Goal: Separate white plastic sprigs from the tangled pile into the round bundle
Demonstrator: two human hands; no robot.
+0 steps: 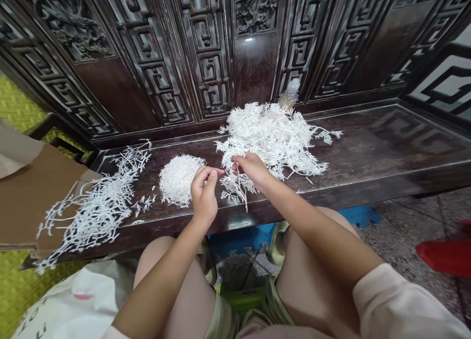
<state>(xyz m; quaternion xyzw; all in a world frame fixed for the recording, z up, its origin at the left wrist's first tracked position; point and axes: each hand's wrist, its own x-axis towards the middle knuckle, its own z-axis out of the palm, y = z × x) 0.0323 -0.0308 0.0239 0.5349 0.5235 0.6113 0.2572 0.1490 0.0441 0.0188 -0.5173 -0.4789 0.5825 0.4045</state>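
My right hand (250,168) pinches a white branched plastic sprig (241,184) that hangs over the front of the bench. Behind it rises a large heap of similar white sprigs (270,133). My left hand (204,192) has its thumb and forefinger pressed together, close to the sprig; whatever lies between those fingertips is too small to make out. Just left of it sits a rounded pile of small white pieces (180,178). Further left, thin bare white stems (105,206) lie tangled, with a few loose bits (144,204) beside them.
The dark wooden bench (368,143) has a carved back (253,59). A clear bottle with a white cap (290,91) stands behind the heap. Cardboard (33,196) is at the left, a white bag (84,299) below it. Something red (447,253) is at the right.
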